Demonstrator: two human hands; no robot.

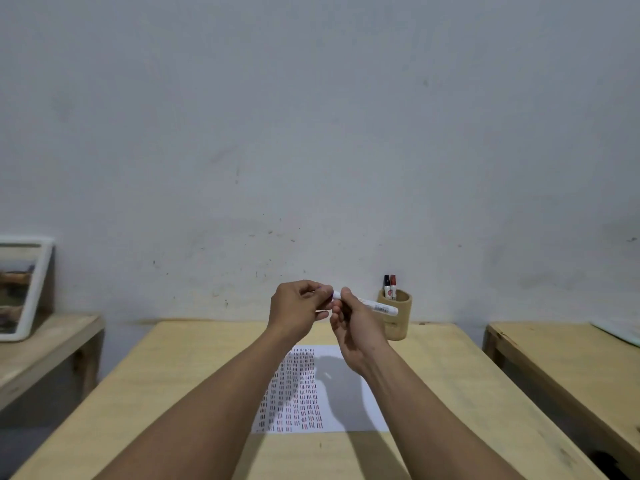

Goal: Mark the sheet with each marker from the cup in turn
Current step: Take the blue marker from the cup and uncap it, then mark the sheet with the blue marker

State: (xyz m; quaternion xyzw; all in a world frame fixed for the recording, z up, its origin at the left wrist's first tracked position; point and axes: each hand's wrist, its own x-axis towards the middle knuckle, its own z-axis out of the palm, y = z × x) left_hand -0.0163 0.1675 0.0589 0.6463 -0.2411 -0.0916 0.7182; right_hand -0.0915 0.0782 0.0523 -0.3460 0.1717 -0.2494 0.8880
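Both of my hands are raised above the wooden table (433, 375), close together. My right hand (356, 327) grips a white marker (379, 307) by its barrel, the free end pointing right. My left hand (298, 310) pinches the marker's left end, where the cap sits; the cap itself is mostly hidden by my fingers. Below my hands lies a white sheet (349, 396) with columns of short red and dark strokes on its left half. A wooden cup (398, 318) at the table's back holds a black-capped marker (387, 287) and a red-capped marker (393, 286).
A lower wooden bench (41, 344) on the left carries a white-framed picture (24, 289) leaning on the wall. Another wooden table (568, 368) stands on the right across a narrow gap, with a pale flat object (620, 332) at its far edge. The grey wall rises directly behind.
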